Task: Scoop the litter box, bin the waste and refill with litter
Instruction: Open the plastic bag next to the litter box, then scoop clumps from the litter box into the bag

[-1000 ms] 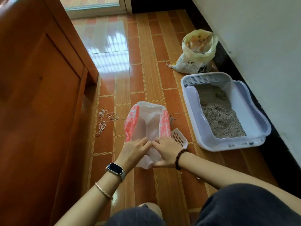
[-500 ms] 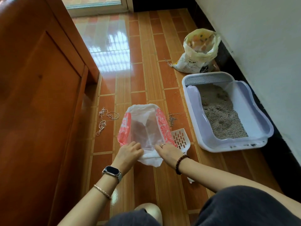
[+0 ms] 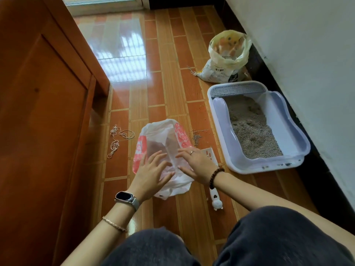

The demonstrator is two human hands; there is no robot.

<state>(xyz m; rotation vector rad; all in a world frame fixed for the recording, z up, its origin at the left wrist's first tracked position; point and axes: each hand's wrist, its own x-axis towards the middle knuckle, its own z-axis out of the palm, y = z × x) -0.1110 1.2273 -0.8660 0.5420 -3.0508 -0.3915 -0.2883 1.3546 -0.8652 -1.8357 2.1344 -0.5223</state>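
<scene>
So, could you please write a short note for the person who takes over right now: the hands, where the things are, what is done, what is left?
Left hand: open, fingers spread on the bag. Right hand: the same.
Bag: on the floor in front of the person, nothing seen inside.
Scoop: on the floor right of the bag, partly hidden by the right hand.
Litter box: by the wall, grey litter in it.
Litter sack: open, beyond the box.
Done: bag laid out.
Left: scoop the box, bin the waste, refill.
</scene>
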